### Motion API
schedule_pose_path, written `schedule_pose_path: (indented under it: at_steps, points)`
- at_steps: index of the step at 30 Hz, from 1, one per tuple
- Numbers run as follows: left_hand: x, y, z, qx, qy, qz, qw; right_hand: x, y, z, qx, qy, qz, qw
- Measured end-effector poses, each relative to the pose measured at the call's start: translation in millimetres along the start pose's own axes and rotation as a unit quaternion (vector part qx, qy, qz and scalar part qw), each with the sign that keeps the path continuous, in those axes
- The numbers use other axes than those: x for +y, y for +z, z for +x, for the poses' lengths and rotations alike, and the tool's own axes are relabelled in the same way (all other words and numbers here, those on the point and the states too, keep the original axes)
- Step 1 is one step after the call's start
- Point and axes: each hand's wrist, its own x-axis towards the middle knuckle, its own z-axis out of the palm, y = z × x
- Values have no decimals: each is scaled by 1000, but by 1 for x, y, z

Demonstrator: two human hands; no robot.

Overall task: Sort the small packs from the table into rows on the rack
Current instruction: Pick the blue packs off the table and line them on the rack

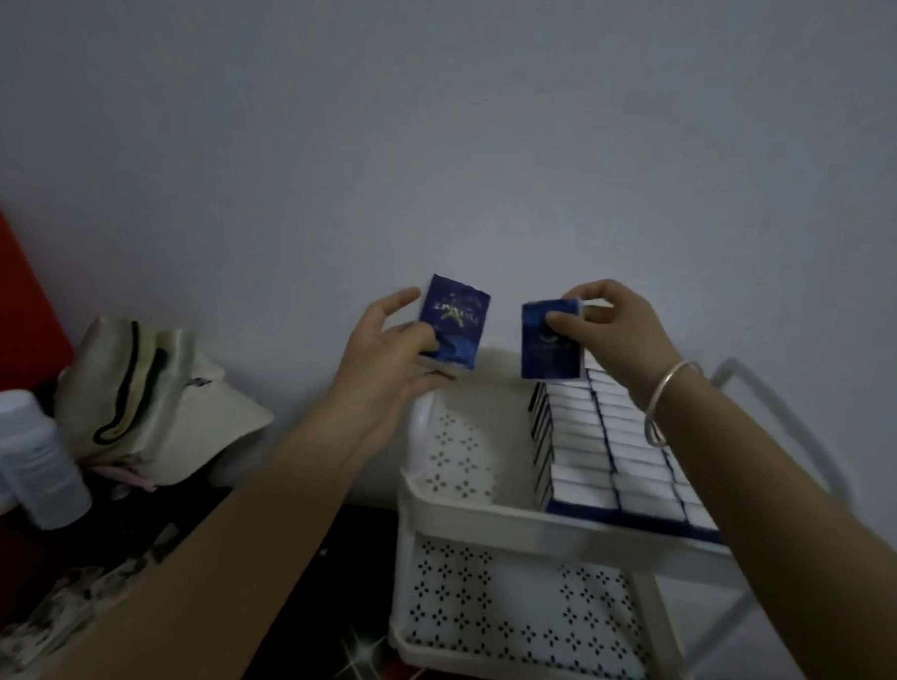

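A white plastic rack [460,505] with perforated shelves stands against the wall. Its top shelf holds two rows of blue-and-white small packs [606,449] along the right side; the left part of that shelf is bare. My left hand [384,347] grips one blue pack [457,324] above the shelf's far left corner. My right hand [611,321], with a silver bracelet at the wrist, pinches a second blue pack [549,344] upright at the far end of the rows.
A cream cap [151,398] lies left of the rack, with white plastic bottles [35,460] at the far left. The rack's lower shelf [516,615] shows below. A white curved rail [792,432] rises on the right. The grey wall stands close behind.
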Motion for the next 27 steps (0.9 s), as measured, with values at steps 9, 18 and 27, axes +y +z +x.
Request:
schedule_pose_path:
  at_steps: [9, 18, 27]
  points:
    - [-3, 66, 62, 9, -43, -33, 998, 76, -21, 75, 69, -53, -186, 979]
    - [-75, 101, 133, 87, 98, 379, 916, 114, -20, 77, -56, -87, -309, 945]
    - [-122, 105, 137, 47, 87, 413, 905, 129, -22, 85, -111, -68, -389, 912]
